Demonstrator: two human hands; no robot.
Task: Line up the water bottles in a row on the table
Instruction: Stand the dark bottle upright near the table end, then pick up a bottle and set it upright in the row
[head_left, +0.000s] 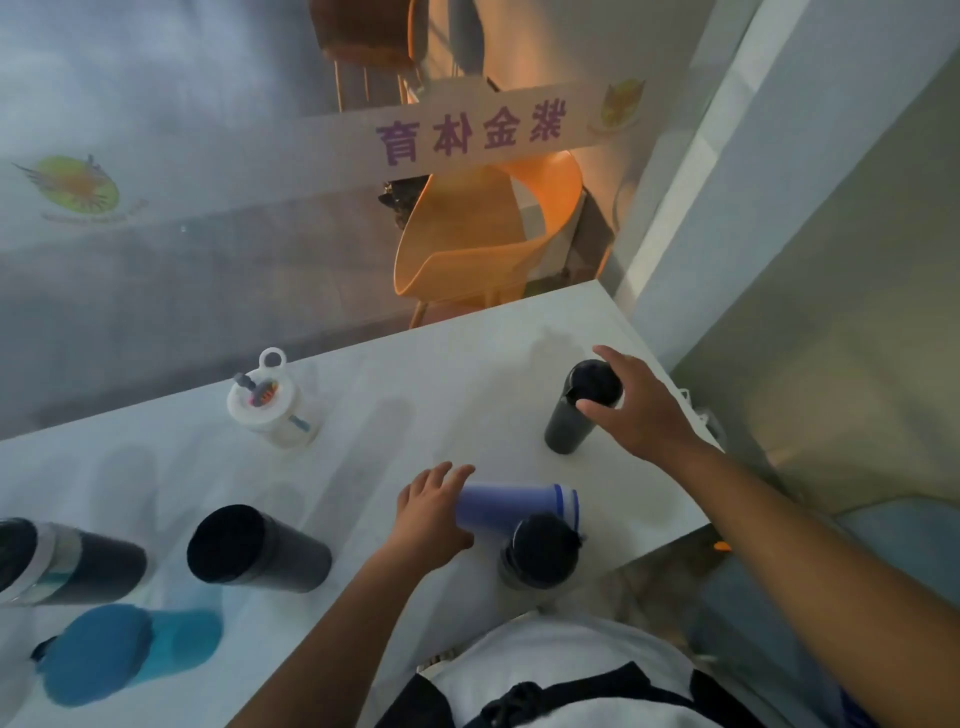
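A white surface (441, 374) carries seven water bottles, scattered rather than in a row. At 5 o'clock a purple bottle (504, 506) with a white, blue-ringed cap lies on its side; the left hand (434, 514) curls over it and hides its base. A grey bottle (540, 553) with a black lid stands touching it. At 3 o'clock the right hand (639, 410) grasps the top of a tall black bottle (571, 426), covering part of the lid. A white bottle (270, 410) with a loop handle stands at 10 o'clock. At 8 o'clock are a wide black bottle (260, 548), a blurred blue bottle (119, 654) and a banded bottle (78, 561) cut off by the frame edge.
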